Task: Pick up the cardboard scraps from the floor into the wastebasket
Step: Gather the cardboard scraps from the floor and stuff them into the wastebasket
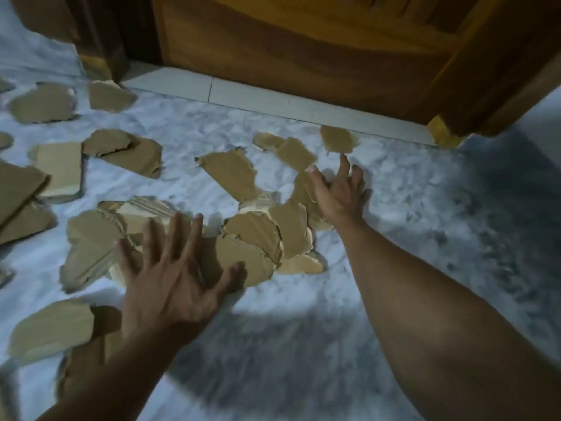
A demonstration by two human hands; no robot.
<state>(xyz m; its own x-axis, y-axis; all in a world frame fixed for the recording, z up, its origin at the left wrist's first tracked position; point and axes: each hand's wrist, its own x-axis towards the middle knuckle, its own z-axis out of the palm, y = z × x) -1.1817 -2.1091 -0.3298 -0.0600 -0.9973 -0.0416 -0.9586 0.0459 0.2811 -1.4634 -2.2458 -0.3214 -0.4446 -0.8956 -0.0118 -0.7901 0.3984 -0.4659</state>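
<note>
Both hands are open and hold nothing. The left hand (170, 278) has its fingers (191, 241) spread wide over the near left end of a heap of cardboard scraps (258, 232) on the floor (425, 223). The right hand (338, 194) reaches further out, fingers wide too, at the far right end of the same heap, so the heap lies between the two hands. It runs on a slant, from near and left to far and right, with one hand at each end. I think the next move is to bring the hands toward each other and squeeze the heap so it can be lifted. The left hand is nearer to the thick part. More scraps lie apart from the heap: a small scrap (337, 138) just past the right fingertips by the white sill (273, 98) under the wooden door (273, 41), and many loose scraps (42, 103) off to the left. The wastebasket is not in the picture, so I cannot say which way the scraps must go. A big piece (18, 189) is cut off at the left edge, and some card is hidden under the left hand and arm. The picture is blurry, so I cannot tell if the palms press on the card or hang just above it
</note>
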